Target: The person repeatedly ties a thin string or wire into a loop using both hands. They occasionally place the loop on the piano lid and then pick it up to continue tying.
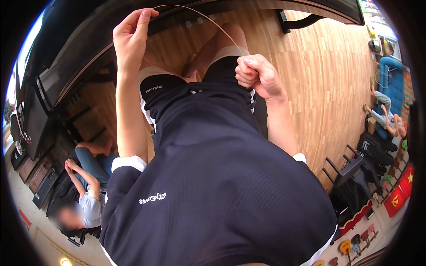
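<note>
A thin copper-coloured wire or string (216, 24) bows upward in an arc between my two hands. My left hand (131, 40), raised at the upper left, pinches one part of it between thumb and fingertips. A fine length of it also seems to trail below that hand, over my leg. My right hand (259, 74) is closed in a fist around the other part, above my right thigh. The portion inside the fist is hidden. Beneath both hands are my dark shorts (229, 71) with white hems, and I am seated.
Dark glossy furniture (53, 63) runs along the left and top. Wooden flooring (319, 83) spreads to the right. A person (90, 199) sits at the left near instrument cases (45, 183); another person (389, 119) is on a blue sofa (387, 76). Small guitars or ukuleles (346, 246) hang lower right.
</note>
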`<move>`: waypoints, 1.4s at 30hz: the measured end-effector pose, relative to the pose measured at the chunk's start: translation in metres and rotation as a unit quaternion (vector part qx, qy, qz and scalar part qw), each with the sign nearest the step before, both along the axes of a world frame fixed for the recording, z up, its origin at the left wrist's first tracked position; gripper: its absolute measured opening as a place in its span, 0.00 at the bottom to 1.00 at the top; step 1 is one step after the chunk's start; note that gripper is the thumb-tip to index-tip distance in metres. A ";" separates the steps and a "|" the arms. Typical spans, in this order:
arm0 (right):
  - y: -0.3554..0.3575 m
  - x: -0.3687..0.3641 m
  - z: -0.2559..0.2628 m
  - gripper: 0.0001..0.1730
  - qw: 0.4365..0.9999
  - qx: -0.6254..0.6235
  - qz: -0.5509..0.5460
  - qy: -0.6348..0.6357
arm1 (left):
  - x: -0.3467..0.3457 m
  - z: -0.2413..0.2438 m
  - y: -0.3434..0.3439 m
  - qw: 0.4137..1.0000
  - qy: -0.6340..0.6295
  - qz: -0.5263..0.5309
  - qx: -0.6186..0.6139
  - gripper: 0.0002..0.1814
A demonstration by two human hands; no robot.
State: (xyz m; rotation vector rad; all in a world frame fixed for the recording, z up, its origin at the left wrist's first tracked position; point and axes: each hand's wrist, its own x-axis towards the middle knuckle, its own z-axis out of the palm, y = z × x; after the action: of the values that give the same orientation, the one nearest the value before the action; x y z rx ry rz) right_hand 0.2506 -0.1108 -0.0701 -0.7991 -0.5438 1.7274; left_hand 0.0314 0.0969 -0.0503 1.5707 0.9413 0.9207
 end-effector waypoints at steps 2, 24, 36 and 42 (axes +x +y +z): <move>-0.002 0.001 -0.001 0.24 1.000 -0.006 0.009 -0.009 | -0.002 -0.004 0.001 1.000 -0.014 0.026 0.003 0.11; 0.017 -0.013 -0.045 0.34 0.711 -0.001 -0.101 -0.696 | -0.018 -0.029 -0.051 0.764 -0.414 -0.100 -0.484 0.09; 0.019 -0.035 -0.013 0.21 0.956 0.056 0.232 -0.168 | -0.040 -0.027 -0.059 0.805 -0.496 -0.037 -0.322 0.10; 0.010 0.005 -0.030 0.24 0.982 -0.025 0.131 -0.133 | -0.125 -0.053 -0.013 0.826 -0.504 0.135 -0.215 0.09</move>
State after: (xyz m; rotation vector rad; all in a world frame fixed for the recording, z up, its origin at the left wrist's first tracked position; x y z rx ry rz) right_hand 0.2561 -0.1003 -0.1006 -1.0397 -0.8196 1.8904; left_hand -0.0939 0.0839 -0.1029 0.4044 0.5171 1.4010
